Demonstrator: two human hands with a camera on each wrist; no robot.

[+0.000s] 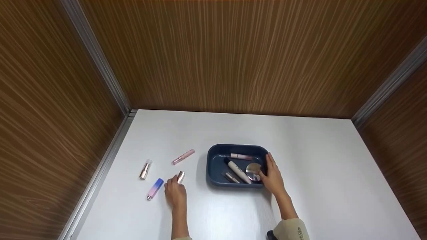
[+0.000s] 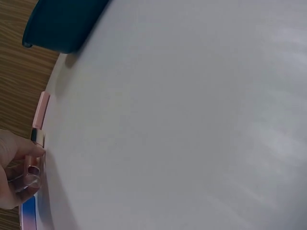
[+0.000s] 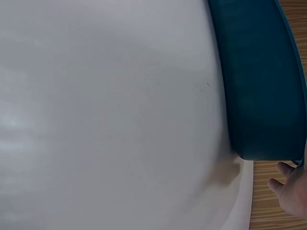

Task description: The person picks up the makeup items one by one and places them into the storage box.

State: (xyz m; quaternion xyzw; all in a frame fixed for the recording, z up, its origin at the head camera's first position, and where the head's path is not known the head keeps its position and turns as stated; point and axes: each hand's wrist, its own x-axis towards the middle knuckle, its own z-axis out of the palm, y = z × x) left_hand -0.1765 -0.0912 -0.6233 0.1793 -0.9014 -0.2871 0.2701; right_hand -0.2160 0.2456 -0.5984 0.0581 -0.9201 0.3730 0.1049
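My left hand (image 1: pixel 175 192) pinches a rose-gold lipstick tube (image 1: pixel 180 177) low over the white table; the left wrist view has its shiny end (image 2: pixel 33 167) between the fingers. Just left of that hand lies a blue-to-pink lipstick (image 1: pixel 155 188). My right hand (image 1: pixel 274 178) grips the right wall of a dark blue bin (image 1: pixel 218 184), fingers outside and thumb over the rim by a round compact (image 1: pixel 253 171). Also in the bin are a white tube with a black cap (image 1: pixel 239 170), a pink-and-white lip gloss (image 1: pixel 241 156) and a small clear-cased lipstick (image 1: pixel 232 177).
Farther left on the table lies another rose-gold lipstick with a clear cap (image 1: pixel 145 169). A pink lip gloss tube (image 1: pixel 183 156) lies between it and the bin. Wood-grain panels (image 1: pixel 213 60) wall the table at the back and both sides.
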